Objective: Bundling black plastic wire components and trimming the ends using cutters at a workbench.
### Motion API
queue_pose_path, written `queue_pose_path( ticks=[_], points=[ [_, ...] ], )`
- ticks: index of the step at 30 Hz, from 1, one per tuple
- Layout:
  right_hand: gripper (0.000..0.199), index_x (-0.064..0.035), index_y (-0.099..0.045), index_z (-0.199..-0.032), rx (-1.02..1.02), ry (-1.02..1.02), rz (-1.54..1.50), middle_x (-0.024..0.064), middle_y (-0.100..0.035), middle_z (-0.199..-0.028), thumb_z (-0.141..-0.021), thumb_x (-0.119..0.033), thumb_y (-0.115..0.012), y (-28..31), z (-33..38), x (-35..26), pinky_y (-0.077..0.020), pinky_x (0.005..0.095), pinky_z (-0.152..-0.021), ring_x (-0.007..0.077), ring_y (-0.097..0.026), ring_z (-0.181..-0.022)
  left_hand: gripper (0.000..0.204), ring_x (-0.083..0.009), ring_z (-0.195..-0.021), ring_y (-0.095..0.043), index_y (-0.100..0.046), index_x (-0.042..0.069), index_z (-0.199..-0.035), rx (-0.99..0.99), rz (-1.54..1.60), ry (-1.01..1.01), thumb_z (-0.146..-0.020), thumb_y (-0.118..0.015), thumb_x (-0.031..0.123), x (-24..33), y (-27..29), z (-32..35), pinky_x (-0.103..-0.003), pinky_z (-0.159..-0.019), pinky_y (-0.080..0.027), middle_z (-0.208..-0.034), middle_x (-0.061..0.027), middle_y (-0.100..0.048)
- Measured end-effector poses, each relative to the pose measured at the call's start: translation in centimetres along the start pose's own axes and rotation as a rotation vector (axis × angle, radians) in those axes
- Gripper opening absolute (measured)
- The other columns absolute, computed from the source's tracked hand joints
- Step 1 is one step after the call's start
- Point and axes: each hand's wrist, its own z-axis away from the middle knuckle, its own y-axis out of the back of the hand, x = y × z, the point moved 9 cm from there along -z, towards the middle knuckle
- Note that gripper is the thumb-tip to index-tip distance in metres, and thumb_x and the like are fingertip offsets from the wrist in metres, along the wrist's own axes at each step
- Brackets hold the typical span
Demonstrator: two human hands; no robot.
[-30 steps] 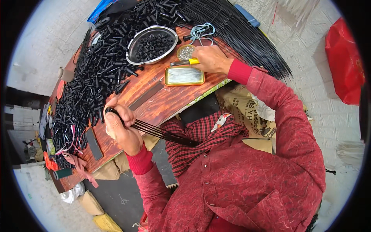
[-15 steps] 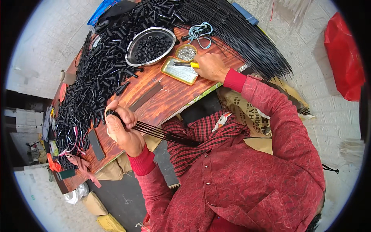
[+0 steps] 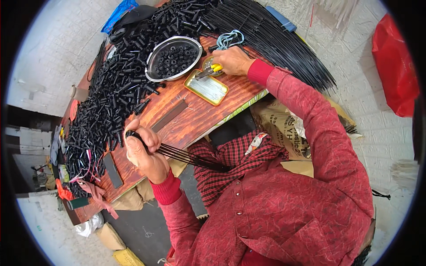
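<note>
My left hand (image 3: 144, 153) grips a bundle of thin black rods (image 3: 191, 158) that runs back toward my lap, with a black tube piece at their front end. My right hand (image 3: 233, 60) is stretched across the wooden table (image 3: 199, 117) and holds yellow-handled pliers (image 3: 208, 71), whose tip points into a small round tin (image 3: 207, 63). A shallow rectangular metal tin (image 3: 207, 87) lies just in front of that hand. A steel bowl (image 3: 174, 57) with small black parts stands to its left.
A large heap of short black tubes (image 3: 111, 102) covers the table's left side. Long black rods (image 3: 270, 40) fan out at the far right, with a loop of pale blue cord (image 3: 230, 39) beside them. A red bag (image 3: 395, 66) hangs at right.
My right hand has moved from the rectangular tin up to the small round tin and now holds the pliers. The left hand keeps its grip on the rods.
</note>
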Motion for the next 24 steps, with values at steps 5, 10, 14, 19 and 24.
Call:
queue_pose_path(
  ticks=[5, 10, 14, 19, 24],
  points=[
    [0.014, -0.0105, -0.07, -0.087, -0.108, -0.01, 0.066, 0.0049, -0.062, -0.091, -0.075, -0.013, -0.064, -1.2, -0.9, 0.0, -0.0535, 0.0415, -0.066, 0.0277, -0.067, -0.08, 0.038, -0.0051, -0.056, -0.032, -0.052, -0.001, -0.122, 0.02, 0.003, 0.004, -0.103, -0.046, 0.031, 0.0, 0.8, 0.0, -0.02, -0.051, -0.027, -0.07, 0.0024, -0.041],
    [0.014, -0.0108, -0.069, -0.088, -0.058, -0.001, 0.038, 0.0048, -0.062, -0.091, -0.075, -0.013, -0.064, -1.4, -1.0, -0.1, -0.0537, 0.0414, -0.064, 0.0281, -0.067, -0.076, 0.038, -0.0049, -0.056, -0.032, -0.053, -0.001, -0.122, 0.027, -0.013, 0.023, -0.103, -0.046, 0.032, -0.2, 0.5, -0.1, -0.02, -0.051, -0.027, -0.07, 0.0026, -0.041],
    [0.014, -0.0109, -0.069, -0.088, -0.041, 0.032, 0.033, 0.0046, -0.062, -0.092, -0.075, -0.014, -0.065, -1.5, -1.1, 0.0, -0.0537, 0.0418, -0.064, 0.0279, -0.067, -0.075, 0.038, -0.0049, -0.056, -0.032, -0.053, -0.001, -0.122, 0.036, 0.009, 0.023, -0.103, -0.047, 0.032, -0.6, 0.6, -0.3, -0.02, -0.05, -0.026, -0.07, 0.0028, -0.04],
    [0.015, -0.0106, -0.069, -0.089, -0.064, 0.022, 0.025, 0.0044, -0.062, -0.091, -0.075, -0.016, -0.065, -1.4, -1.2, -0.1, -0.0535, 0.0414, -0.066, 0.0278, -0.067, -0.077, 0.041, -0.0055, -0.056, -0.033, -0.052, -0.002, -0.118, 0.052, -0.023, 0.02, -0.102, -0.047, 0.035, -0.5, 0.6, -0.4, -0.02, -0.049, -0.027, -0.07, 0.0011, -0.04],
    [0.016, -0.01, -0.068, -0.09, 0.043, -0.004, -0.057, 0.006, -0.063, -0.091, -0.075, -0.016, -0.065, 0.3, -1.1, 0.2, -0.053, 0.0413, -0.069, 0.0285, -0.066, -0.079, 0.043, -0.0052, -0.056, -0.032, -0.051, -0.003, -0.119, 0.039, -0.036, 0.019, -0.102, -0.047, 0.036, -0.4, 0.2, -0.4, -0.021, -0.049, -0.027, -0.069, 0.0012, -0.04]
  ],
)
